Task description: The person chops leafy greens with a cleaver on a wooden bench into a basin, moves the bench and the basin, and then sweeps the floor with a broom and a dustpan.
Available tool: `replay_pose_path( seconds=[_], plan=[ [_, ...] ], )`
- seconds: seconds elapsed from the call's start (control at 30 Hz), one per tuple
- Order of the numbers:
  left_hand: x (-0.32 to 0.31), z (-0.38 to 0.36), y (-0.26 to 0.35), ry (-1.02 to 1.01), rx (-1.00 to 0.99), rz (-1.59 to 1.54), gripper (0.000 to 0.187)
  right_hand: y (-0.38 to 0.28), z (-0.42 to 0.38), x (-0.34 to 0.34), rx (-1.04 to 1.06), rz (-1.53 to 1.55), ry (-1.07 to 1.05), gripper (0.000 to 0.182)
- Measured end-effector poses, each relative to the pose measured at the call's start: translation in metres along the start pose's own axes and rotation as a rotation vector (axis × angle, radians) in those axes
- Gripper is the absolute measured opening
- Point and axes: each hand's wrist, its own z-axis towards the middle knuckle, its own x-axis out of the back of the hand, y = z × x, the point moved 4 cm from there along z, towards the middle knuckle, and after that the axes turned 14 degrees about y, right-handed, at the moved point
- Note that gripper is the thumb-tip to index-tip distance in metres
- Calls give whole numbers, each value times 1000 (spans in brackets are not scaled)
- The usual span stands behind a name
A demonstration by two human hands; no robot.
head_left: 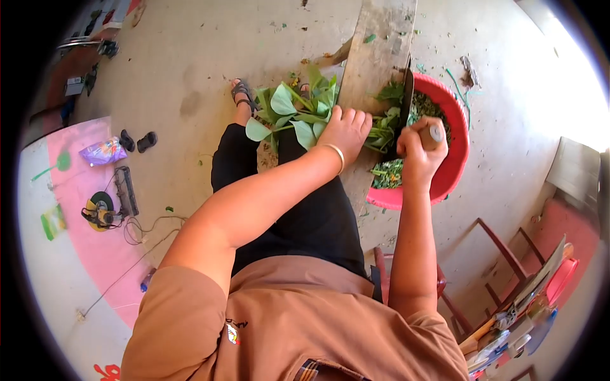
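Observation:
Leafy green stems (pixel 289 111) lie across a wooden bench (pixel 375 63), their broad leaves hanging over its left side. My left hand (pixel 346 130) is closed over the bunch and presses it on the wood. In my right hand (pixel 422 149) is the round handle of a large dark knife (pixel 407 95), its blade upright, edge-on to the view, at the right end of the stems. Just right of the bench stands a red basin (pixel 459 136) holding chopped greens (pixel 387 174), partly hidden by my right hand and the blade.
Leaf scraps dot the floor around the bench. A red wooden chair (pixel 502 244) and a cluttered shelf (pixel 527 311) are at the lower right. At the left are a purple bag (pixel 103 152), dark shoes (pixel 147 141) and a yellow power tool (pixel 100 211) with a cord.

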Motion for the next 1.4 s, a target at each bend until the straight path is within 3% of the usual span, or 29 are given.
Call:
replay_pose_path(
  seconds=[0.13,0.3,0.4,0.47,0.53,0.6,0.73,0.93,1.23,1.4],
  plan=[
    [4,-7,-1,42,-69,-11,51,-22,52,-4,-175,-140,-108,12],
    [8,-2,8,65,-30,-36,48,-55,120,-39,-326,-93,-1,10],
    [8,5,15,27,63,46,49,-49,92,-34,-244,-171,-30,12],
    [2,4,17,13,97,-10,49,-26,44,-15,-12,-258,-143,13],
    [1,-2,14,33,77,-12,52,8,1,7,9,-31,-59,12],
    [4,-1,8,58,97,-57,46,32,-18,19,-17,-59,-48,13],
    [11,-2,-1,67,15,-101,28,32,-17,23,-10,-107,-51,14],
    [22,45,-37,91,340,-172,22,42,-17,26,-41,-115,-46,14],
    [-5,80,-22,54,265,-49,31,25,-17,21,-74,-77,-4,15],
    [-5,74,-16,19,138,53,34,-44,67,-11,-157,-298,-84,26]
  ],
)
